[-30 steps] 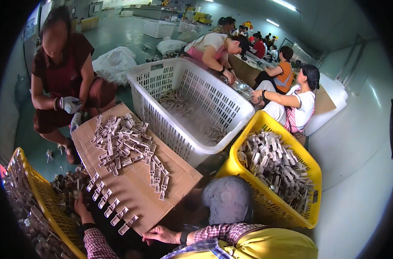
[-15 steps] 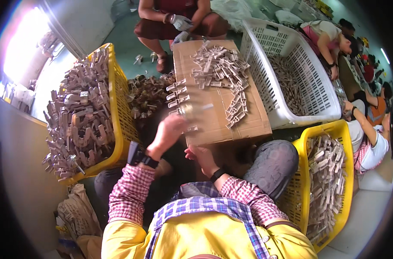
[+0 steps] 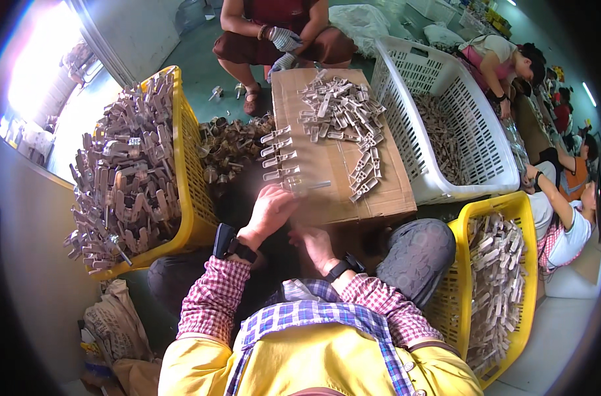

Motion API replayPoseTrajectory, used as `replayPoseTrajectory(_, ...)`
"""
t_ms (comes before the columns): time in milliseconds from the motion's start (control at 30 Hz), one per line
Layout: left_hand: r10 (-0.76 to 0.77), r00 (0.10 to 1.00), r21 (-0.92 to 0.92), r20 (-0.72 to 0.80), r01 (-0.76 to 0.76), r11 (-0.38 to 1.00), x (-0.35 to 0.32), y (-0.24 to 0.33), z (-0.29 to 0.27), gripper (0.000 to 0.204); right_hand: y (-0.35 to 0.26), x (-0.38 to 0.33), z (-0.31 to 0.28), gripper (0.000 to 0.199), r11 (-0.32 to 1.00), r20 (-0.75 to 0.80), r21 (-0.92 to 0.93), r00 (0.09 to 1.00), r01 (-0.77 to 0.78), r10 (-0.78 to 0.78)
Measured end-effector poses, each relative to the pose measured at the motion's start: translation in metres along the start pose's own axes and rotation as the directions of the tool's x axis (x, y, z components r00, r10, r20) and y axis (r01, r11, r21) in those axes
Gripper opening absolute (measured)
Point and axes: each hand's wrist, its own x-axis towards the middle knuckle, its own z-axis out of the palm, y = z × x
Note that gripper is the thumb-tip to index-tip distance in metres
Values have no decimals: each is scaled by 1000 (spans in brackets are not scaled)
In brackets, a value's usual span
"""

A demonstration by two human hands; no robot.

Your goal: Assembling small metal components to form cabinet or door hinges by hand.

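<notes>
My left hand [image 3: 272, 210] is at the near left edge of an upturned cardboard box [image 3: 386, 198]. Its fingers are closed on a small metal fitting with a thin rod [image 3: 317, 185], which points right over the cardboard. Just beyond the fingers, several flat grey clip-like pieces [image 3: 279, 156] lie in a row, jutting over the box's left edge. Below the near edge hovers my right hand [image 3: 315, 245], its fingers loosely apart and slightly blurred, with nothing visible in them. A heap of similar grey pieces [image 3: 340, 109] covers the far right of the box top.
A yellow basket [image 3: 188, 165] heaped with grey pieces stands left, another yellow basket [image 3: 460, 264] right. A white basket [image 3: 439, 185] sits beyond the box. Brass-coloured fittings [image 3: 231, 145] are piled on the floor. A gloved person [image 3: 280, 20] squats opposite; other people work at right.
My left hand has shifted slightly right and toward me, with the rod now lying lower over the box edge. My right hand has moved slightly to the right. The view has shifted a little.
</notes>
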Motion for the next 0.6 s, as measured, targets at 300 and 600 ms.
replayPoseTrajectory(300,-11,1000,1,6,11,1000,-3,5,-4,10,-25,5,13,27,999,-28,17,999,40,-40)
replayPoseTrajectory(600,-56,998,51,2,56,997,-9,3,0,18,-60,19,21,28,991,-30,-134,999,29,-33)
